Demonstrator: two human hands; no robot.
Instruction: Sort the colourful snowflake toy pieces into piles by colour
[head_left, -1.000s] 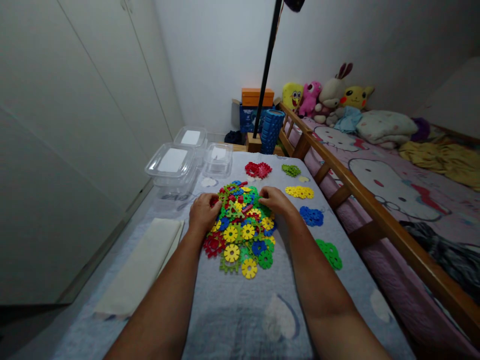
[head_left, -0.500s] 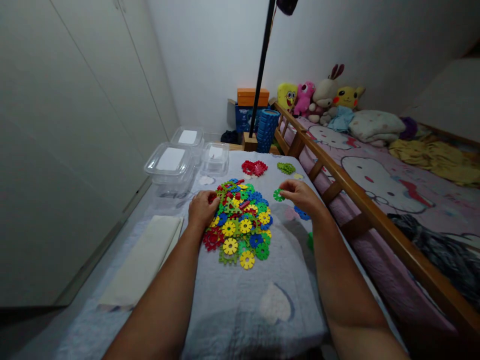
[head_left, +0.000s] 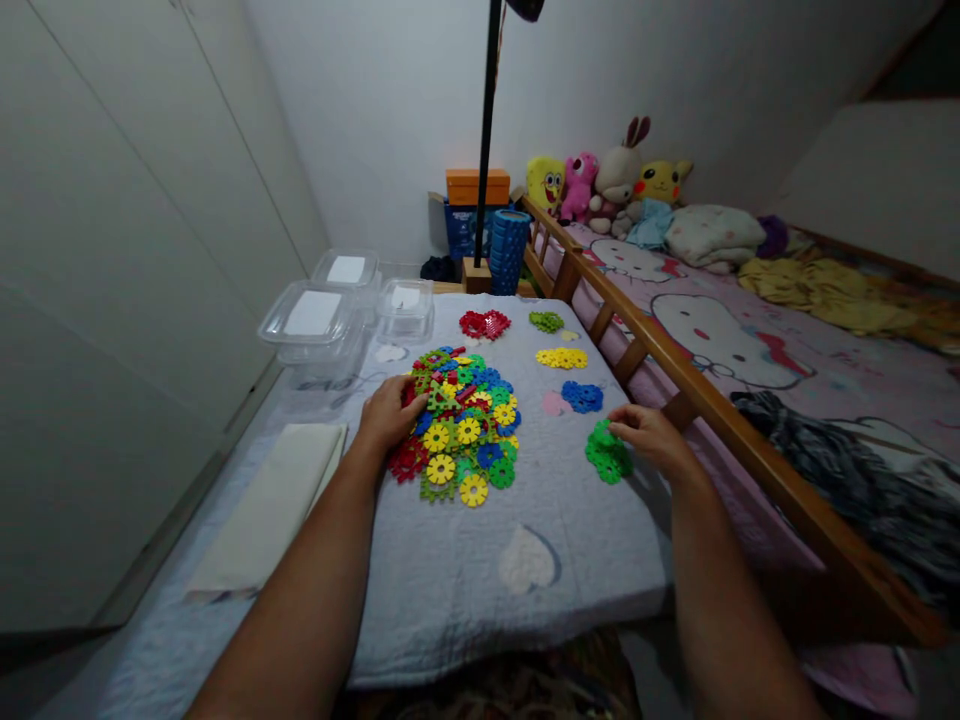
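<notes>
Key relation: the mixed pile (head_left: 469, 432) of toothed plastic pieces sits mid-bench (head_left: 442, 600) between the hands, touching the left, well apart from the right; its long axis runs away from the person, near edge to far. Left hand (head_left: 386, 412) rests at the pile's left edge, fingers loosely curled over red pieces; grip on any piece cannot be told. Right hand (head_left: 651, 440) is the nearer to the green group (head_left: 609, 464), which lies just left of its fingertips, also longer front to back; thumb and fingertips are together at the rim of a green disc (head_left: 604, 434) on the group's far side, seemingly pinching it. Beyond, in a row up the right side: blue group (head_left: 582, 397), yellow group (head_left: 562, 358), olive group (head_left: 546, 321); red group (head_left: 485, 324) stands left of the olive, behind the pile. Writing: white labels (head_left: 313, 313) on the clear tubs (head_left: 315, 352) at far left; the small tub's has a dark mark, illegible; none seen on the other two. Blue box (head_left: 459, 222) against the wall bears pale lettering, too small to read. No brand name legible; bedding (head_left: 712, 325) shows a Hello Kitty-type print.
</notes>
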